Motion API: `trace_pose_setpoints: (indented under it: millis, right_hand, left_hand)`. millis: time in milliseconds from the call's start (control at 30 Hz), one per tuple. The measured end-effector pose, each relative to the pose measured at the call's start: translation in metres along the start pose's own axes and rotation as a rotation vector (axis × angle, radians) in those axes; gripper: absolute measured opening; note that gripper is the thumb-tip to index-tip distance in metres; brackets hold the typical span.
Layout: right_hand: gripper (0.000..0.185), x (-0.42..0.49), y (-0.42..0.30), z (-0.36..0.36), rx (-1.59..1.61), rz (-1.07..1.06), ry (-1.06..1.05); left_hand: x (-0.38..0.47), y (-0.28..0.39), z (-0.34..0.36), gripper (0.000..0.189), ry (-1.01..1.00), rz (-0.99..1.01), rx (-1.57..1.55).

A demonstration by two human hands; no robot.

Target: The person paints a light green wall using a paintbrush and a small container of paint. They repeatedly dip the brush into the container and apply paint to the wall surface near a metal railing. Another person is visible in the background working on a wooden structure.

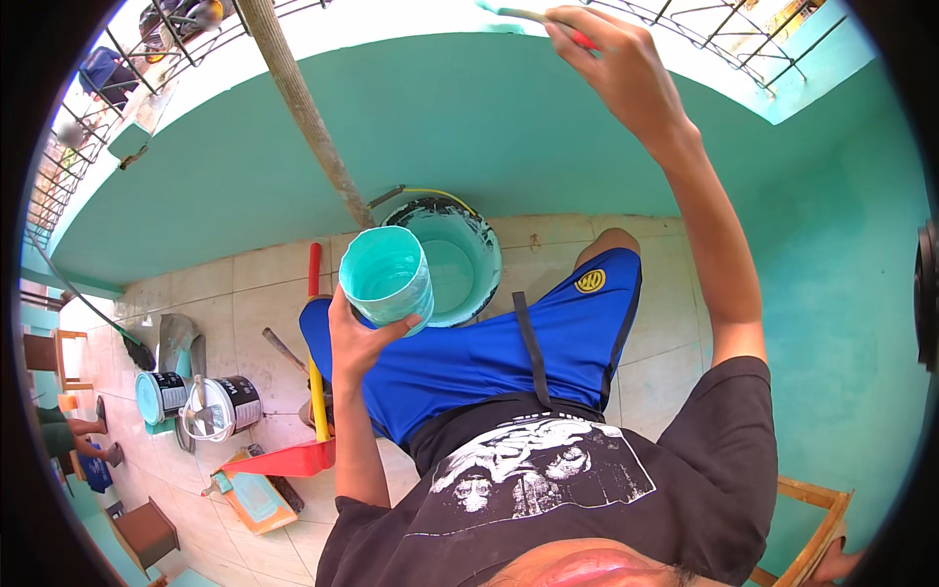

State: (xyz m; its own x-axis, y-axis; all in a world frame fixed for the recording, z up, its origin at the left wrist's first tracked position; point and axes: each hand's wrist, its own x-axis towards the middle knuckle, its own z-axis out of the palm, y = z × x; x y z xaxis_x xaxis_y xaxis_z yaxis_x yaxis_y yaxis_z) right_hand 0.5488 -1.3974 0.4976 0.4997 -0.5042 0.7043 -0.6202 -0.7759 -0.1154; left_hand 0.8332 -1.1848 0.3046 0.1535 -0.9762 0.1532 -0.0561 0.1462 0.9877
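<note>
My left hand (358, 334) grips a cup (400, 297) coated and partly filled with turquoise paint, tilted a little toward me. Raised at the top, my right hand (620, 77) holds a paintbrush (517, 13) with turquoise on its bristles. The brush tip is over the bright white window ledge (440, 18), beside a turquoise patch; glare hides whether it touches. Below the ledge runs a turquoise wall (455, 125). On the tiled floor between my knees stands a black-rimmed bucket (490, 282) with turquoise paint inside, partly behind the cup.
A wooden pole (308, 110) leans near the bucket. To my left are paint pails (161, 396) (238, 407), a red dustpan (286, 460), and a paint-covered orange tray (257, 502). A wooden frame (814, 499) and another person's hand (836, 565) are at lower right.
</note>
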Motion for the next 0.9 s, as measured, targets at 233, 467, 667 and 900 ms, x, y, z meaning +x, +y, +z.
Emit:
trace_pose_setpoints:
  millis: [233,467,667,900]
  right_hand:
    - [0.018,0.043,0.023,0.067,-0.153,-0.088,-0.088]
    - [0.024,0.065,0.032,0.087,-0.036,0.013,-0.186]
    - [0.026,0.042,0.0,0.036,0.019,-0.012,-0.258]
    - [0.03,0.039,-0.033,0.003,0.0,0.171,-0.216]
  left_hand:
    - [-0.004,-0.004,-0.005,0.079,0.006,0.006,0.004]
    - [-0.011,-0.012,-0.01,0.084,0.004,-0.029,-0.036]
    - [-0.013,-0.011,-0.012,0.084,0.029,-0.019,-0.074]
    - [-0.007,-0.002,-0.011,0.083,0.019,0.003,-0.038]
